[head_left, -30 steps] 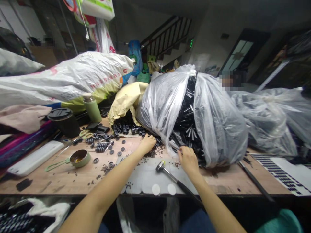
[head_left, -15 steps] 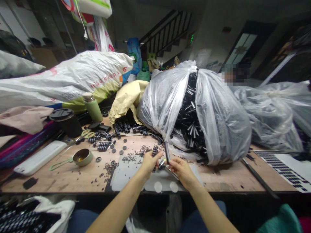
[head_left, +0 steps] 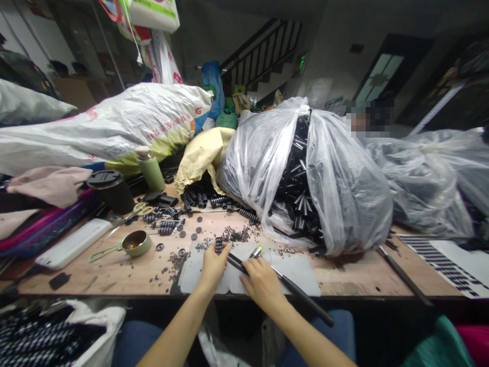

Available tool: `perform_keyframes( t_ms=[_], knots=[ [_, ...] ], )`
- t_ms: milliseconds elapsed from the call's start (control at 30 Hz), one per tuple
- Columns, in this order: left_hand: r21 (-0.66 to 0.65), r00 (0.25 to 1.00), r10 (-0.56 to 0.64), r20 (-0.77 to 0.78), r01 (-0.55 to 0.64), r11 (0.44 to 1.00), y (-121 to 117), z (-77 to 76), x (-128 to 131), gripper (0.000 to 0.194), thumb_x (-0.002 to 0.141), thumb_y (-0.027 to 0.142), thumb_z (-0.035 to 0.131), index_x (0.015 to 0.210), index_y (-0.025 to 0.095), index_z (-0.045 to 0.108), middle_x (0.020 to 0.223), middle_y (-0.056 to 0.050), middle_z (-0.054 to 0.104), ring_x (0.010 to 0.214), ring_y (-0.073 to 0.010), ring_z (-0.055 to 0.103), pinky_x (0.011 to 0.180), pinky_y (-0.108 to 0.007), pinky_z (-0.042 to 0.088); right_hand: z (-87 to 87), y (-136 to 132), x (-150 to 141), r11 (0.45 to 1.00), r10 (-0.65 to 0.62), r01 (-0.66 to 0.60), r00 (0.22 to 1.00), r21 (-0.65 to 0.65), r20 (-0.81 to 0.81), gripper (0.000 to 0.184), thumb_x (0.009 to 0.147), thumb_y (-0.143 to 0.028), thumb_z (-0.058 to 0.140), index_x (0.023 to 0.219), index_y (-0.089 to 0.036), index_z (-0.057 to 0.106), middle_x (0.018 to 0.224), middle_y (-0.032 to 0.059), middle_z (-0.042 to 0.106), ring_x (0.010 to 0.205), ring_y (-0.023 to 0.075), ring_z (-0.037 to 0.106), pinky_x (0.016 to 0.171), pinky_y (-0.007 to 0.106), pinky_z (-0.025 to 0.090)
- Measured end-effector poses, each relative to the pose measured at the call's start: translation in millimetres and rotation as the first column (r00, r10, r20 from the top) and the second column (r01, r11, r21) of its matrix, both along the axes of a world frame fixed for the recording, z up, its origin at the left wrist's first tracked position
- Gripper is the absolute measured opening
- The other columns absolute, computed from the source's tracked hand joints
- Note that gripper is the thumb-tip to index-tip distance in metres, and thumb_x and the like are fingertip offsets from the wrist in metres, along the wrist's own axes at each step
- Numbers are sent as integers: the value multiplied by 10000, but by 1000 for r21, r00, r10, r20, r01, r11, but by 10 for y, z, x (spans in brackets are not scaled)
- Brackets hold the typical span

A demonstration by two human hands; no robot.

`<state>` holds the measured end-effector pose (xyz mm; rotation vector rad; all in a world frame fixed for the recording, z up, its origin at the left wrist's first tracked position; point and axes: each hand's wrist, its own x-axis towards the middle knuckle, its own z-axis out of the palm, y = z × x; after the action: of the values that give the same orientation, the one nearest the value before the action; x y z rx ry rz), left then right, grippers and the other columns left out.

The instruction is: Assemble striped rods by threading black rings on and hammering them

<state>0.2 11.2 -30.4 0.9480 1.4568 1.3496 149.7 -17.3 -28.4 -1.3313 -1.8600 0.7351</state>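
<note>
My left hand (head_left: 213,264) is closed around a small black-and-white patterned cylinder (head_left: 219,245), whose top shows above the fingers. A long black tube (head_left: 310,305) runs slantwise from beside that hand, under my right hand (head_left: 263,281), and out past the table's front edge. My right hand is closed over the tube. A shiny metal tool with a yellow tip (head_left: 258,251) also shows at my right hand, its shaft partly hidden by the fingers. Below both hands lie pale flat sheets (head_left: 301,275) and small dark bits (head_left: 239,234).
A big clear plastic bag (head_left: 344,193) of black tubes stands behind my hands. Patterned cylinders (head_left: 196,199) lie by yellow paper (head_left: 202,153). Leftward are a handled green cup (head_left: 142,245), scissors (head_left: 141,209), a white box (head_left: 74,243) and a green bottle (head_left: 151,171). A black rod (head_left: 405,275) lies right.
The black tube, upright by the bag before, now lies slanted under my right hand. My left hand has moved left and toward me with the patterned cylinder.
</note>
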Motion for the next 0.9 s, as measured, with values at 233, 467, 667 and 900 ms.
perform_keyframes(
  t_ms=[233, 467, 667, 900],
  knots=[
    [-75, 992, -32, 124, 41, 996, -187, 150, -29, 370, 609, 413, 654, 813, 125, 544, 370, 92, 407, 293, -57, 342, 304, -161, 255, -114, -12, -149, 957, 45, -105, 975, -270, -217, 401, 845, -481, 356, 826, -137, 563, 699, 73, 642, 660, 188, 622, 585, 314, 487],
    [-139, 957, -263, 119, 278, 950, -251, 294, 58, 278, 599, 364, 658, 694, 139, 524, 395, 83, 410, 297, -45, 327, 309, -162, 248, 344, 8, 24, 950, 297, -309, 938, 45, 181, 1060, 413, -380, 796, 1321, -238, 268, 1350, 111, 331, 1267, 279, 255, 1023, 444, 255],
    [150, 777, -57, -627, 191, 970, -299, 7, -69, 305, 757, 298, 507, 1003, 129, 570, 891, -104, 621, 827, -221, 577, 721, -358, 462, 213, 13, 99, 972, 220, -236, 929, 18, 297, 1052, 413, -312, 775, 1313, -141, 257, 1328, 162, 295, 1248, 292, 261, 1024, 422, 273],
    [293, 619, 85, -781, 243, 925, -576, -175, -365, 220, 794, 227, 490, 993, 177, 570, 886, -78, 594, 871, -218, 541, 790, -381, 440, 27, -324, 234, 997, 77, -73, 915, -25, 397, 921, 413, -331, 780, 1231, -177, 386, 1277, 135, 350, 1188, 319, 330, 994, 454, 301]
  ],
)
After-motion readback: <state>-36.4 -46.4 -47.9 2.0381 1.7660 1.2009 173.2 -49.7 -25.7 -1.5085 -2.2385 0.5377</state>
